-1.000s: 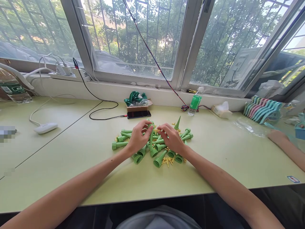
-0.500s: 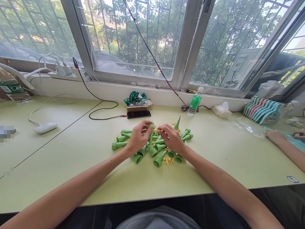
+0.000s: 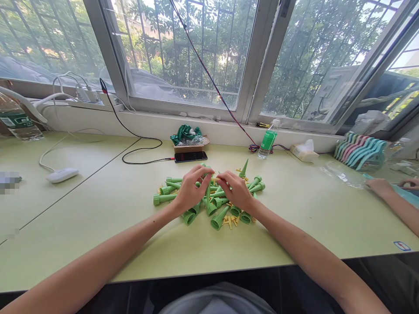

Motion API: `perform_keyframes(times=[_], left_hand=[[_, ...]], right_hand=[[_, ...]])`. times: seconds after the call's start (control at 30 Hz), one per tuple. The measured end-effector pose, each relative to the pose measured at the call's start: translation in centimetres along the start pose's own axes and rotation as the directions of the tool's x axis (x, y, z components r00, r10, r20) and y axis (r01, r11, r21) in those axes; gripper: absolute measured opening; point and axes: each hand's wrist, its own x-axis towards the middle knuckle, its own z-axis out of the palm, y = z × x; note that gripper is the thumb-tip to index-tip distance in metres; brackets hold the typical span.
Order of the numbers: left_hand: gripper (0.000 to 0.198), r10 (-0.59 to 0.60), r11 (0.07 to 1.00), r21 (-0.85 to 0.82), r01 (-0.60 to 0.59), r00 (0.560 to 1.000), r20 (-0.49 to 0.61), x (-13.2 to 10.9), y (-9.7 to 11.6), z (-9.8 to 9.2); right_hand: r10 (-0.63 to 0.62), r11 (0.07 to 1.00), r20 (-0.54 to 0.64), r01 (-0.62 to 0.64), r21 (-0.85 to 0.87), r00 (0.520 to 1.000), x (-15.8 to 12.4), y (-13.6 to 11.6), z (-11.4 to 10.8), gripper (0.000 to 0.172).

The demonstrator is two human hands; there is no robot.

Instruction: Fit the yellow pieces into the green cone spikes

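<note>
My left hand point(image 3: 191, 187) is closed around a green plastic spike point(image 3: 208, 192), its narrow end pointing down; the fingers hide much of its upper part. Close beside it, my right hand point(image 3: 238, 188) pinches a small yellow plastic piece point(image 3: 214, 179) between thumb and fingertips. Both sets of fingertips nearly meet above a loose pile of green cone-shaped spikes, among them one lying at the front point(image 3: 218, 219) and one standing point up at the back point(image 3: 244, 168). Small yellow pegs point(image 3: 230, 221) lie scattered among and in front of the spikes.
Behind the pile are a black phone point(image 3: 190, 157) on a cable, a small cardboard box point(image 3: 188, 148) and a water bottle point(image 3: 268, 139). A tissue pack point(image 3: 304, 151) and hangers point(image 3: 360, 150) stand right. Another person's hand point(image 3: 379, 187) is at the far right.
My left fingers have shifted slightly right and closed in toward my right fingertips over the spike's top. My right hand has barely moved. The pile is unchanged.
</note>
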Motion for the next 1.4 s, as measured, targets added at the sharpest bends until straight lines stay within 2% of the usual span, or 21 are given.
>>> perform_keyframes(times=[0.13,0.3,0.43,0.57,0.73,0.87,1.03,1.4], left_hand=[[0.015,0.047,0.999,0.003,-0.047,0.999,0.025,-0.13,-0.07,0.01],[0.026,0.129,0.988,0.069,-0.136,0.986,0.103,-0.42,-0.35,0.05],[0.029,0.163,0.978,0.109,-0.175,0.980,0.110,-0.48,-0.48,0.22],[0.027,0.163,0.977,0.122,-0.175,0.981,0.101,-0.43,-0.38,0.26],[0.027,0.119,0.984,0.121,-0.128,0.990,0.081,-0.32,-0.23,0.18],[0.026,0.082,0.989,0.116,-0.088,0.995,0.060,-0.27,-0.22,0.19],[0.025,0.090,0.988,0.118,-0.097,0.994,0.064,-0.30,-0.25,0.18],[0.028,0.166,0.973,0.147,-0.177,0.982,0.084,-0.63,-0.31,0.35]], right_hand=[[0.005,1.000,0.001,-0.005,-0.016,1.000,0.02,-0.03,0.01,0.019],[0.022,1.000,-0.009,-0.023,-0.013,1.000,0.04,-0.01,0.03,0.024],[0.056,0.997,0.016,-0.055,-0.058,0.998,0.02,0.13,0.07,0.032],[0.081,0.994,0.026,-0.079,-0.073,0.996,0.02,0.05,0.01,0.036],[0.111,0.994,-0.006,-0.111,0.025,0.994,0.00,-0.33,-0.09,0.022],[0.101,0.993,-0.006,-0.101,0.058,0.995,-0.11,-0.36,0.07,0.020],[0.076,0.996,-0.001,-0.076,0.034,0.997,-0.07,-0.28,0.11,0.016],[0.072,0.997,0.026,-0.071,-0.005,0.997,0.05,0.00,0.08,0.028]])
